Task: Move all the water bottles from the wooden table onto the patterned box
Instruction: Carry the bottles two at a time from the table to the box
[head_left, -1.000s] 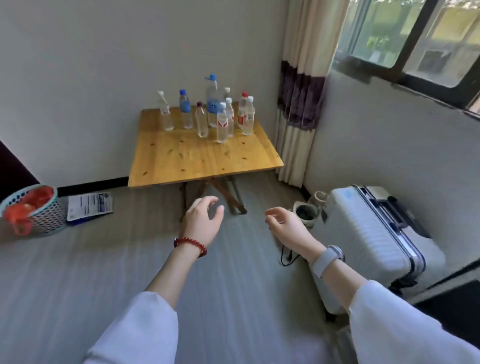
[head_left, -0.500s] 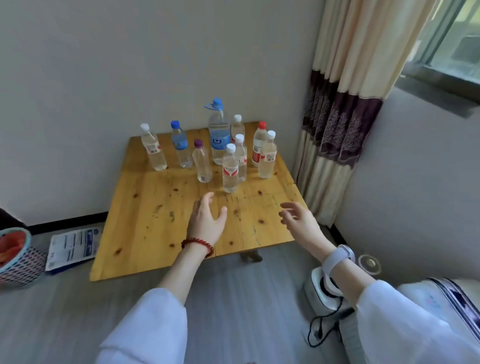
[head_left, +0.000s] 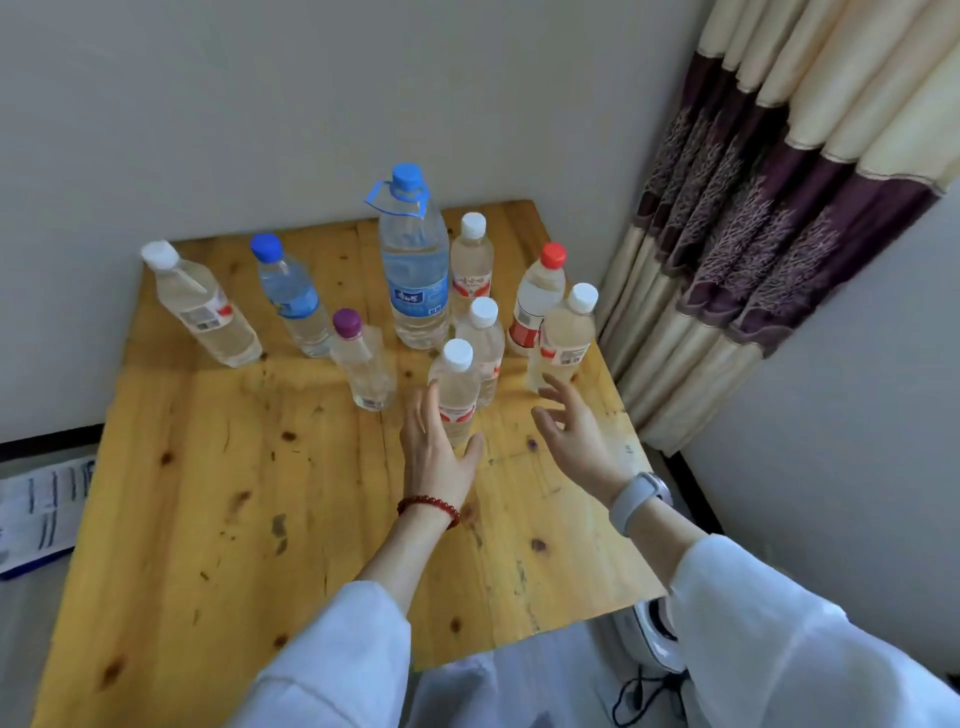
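Observation:
Several water bottles stand at the far side of the wooden table (head_left: 218, 509). The tallest has a blue cap and handle (head_left: 413, 270). The nearest, a small white-capped bottle (head_left: 456, 387), stands just in front of my left hand (head_left: 436, 447), whose fingers are spread around its lower part; I cannot tell if they touch. My right hand (head_left: 571, 431) is open, its fingertips close to a white-capped bottle with a pale label (head_left: 563, 338). A purple-capped bottle (head_left: 361, 361) stands left of my left hand. The patterned box is out of view.
A red-capped bottle (head_left: 537, 296), a blue-capped one (head_left: 291, 293) and a leaning white-capped one (head_left: 205, 306) stand farther back. A cream and purple curtain (head_left: 753, 208) hangs right of the table. A white appliance with a cable (head_left: 649, 644) and a paper (head_left: 41, 509) lie on the floor.
I have moved closer to the table. Both hands have reached forward from the table's middle to the front bottles, still holding nothing.

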